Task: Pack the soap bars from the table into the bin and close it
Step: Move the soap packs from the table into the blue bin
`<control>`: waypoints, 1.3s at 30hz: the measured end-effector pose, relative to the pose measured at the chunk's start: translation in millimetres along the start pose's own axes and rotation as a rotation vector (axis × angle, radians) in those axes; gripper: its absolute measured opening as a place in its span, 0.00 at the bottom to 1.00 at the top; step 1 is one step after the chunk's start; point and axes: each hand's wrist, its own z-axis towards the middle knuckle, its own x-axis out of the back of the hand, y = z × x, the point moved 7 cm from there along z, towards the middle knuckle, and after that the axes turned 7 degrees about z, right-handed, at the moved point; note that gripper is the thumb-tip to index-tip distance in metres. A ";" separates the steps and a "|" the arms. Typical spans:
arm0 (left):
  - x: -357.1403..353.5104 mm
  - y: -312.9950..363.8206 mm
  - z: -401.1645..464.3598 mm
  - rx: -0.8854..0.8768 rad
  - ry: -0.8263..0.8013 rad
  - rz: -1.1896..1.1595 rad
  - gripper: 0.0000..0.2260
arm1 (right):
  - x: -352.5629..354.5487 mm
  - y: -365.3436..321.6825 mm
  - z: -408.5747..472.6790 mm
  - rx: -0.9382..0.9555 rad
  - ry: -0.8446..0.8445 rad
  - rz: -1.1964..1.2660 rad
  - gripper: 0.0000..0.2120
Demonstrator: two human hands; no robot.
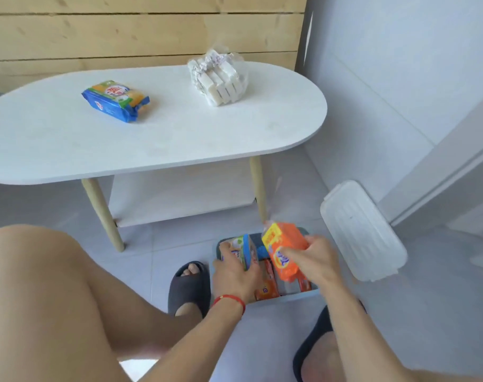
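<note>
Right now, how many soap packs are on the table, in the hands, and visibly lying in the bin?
On the table: 2, a blue pack and a clear pack of white bars
In the hands: 2, a blue-green pack in the left hand and an orange pack in the right hand
Lying in the bin: at least 2 orange packs; others may be hidden
Total: 6 visible

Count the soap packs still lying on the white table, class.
2. A blue and yellow pack lies toward the table's left, and a clear bag of white bars sits toward its far right. Nothing on the tabletop looks hidden.
</note>
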 end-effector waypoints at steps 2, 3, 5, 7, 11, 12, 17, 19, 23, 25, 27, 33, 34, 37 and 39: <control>-8.4 -6.2 2.3 0.009 0.037 0.074 0.26 | -22.6 20.9 0.7 -0.072 0.026 -0.145 0.20; -12.8 -8.7 2.3 -0.004 0.054 0.102 0.26 | -31.4 28.4 0.2 -0.083 0.063 -0.212 0.22; -20.5 -9.4 0.0 -0.068 0.081 0.158 0.27 | -48.1 34.7 -2.3 -0.040 0.105 -0.264 0.23; -29.7 -10.0 -2.5 -0.082 0.079 0.221 0.30 | -69.0 38.5 -2.4 0.027 0.015 -0.269 0.20; -44.3 -9.4 -9.0 -0.056 0.049 0.433 0.22 | -82.4 47.8 5.5 0.016 -0.200 -0.279 0.12; -46.9 -7.6 -8.9 -0.107 0.053 0.494 0.22 | -80.0 46.7 10.1 0.014 -0.229 -0.287 0.09; -52.3 -15.4 8.0 -0.365 -0.041 0.693 0.30 | -90.7 41.7 12.0 0.080 -0.282 -0.391 0.21; -52.9 -20.9 13.8 -0.368 -0.096 0.768 0.30 | -94.9 47.6 6.7 0.103 -0.302 -0.472 0.29; -57.6 -22.9 14.3 -0.401 -0.197 0.882 0.33 | -81.5 58.8 12.2 0.044 -0.379 -0.361 0.33; -54.9 -21.4 18.2 -0.381 -0.300 0.931 0.36 | -81.5 55.5 14.0 0.048 -0.403 -0.436 0.32; -47.5 -14.0 22.8 -0.337 -0.434 0.922 0.35 | -84.2 51.3 12.8 0.053 -0.404 -0.549 0.28; 32.3 43.0 32.0 -0.373 -0.250 0.778 0.17 | -77.6 11.2 4.9 0.142 -0.224 -0.613 0.16; 55.2 53.7 34.8 -0.397 -0.167 0.776 0.18 | -78.1 -2.7 3.1 0.176 -0.216 -0.538 0.17; 123.9 78.8 43.6 -0.438 -0.039 0.755 0.18 | -85.5 -54.8 -8.1 0.272 -0.301 -0.235 0.18; 182.1 92.7 51.3 -0.442 0.069 0.675 0.15 | -88.0 -105.9 -16.1 0.420 -0.299 -0.118 0.15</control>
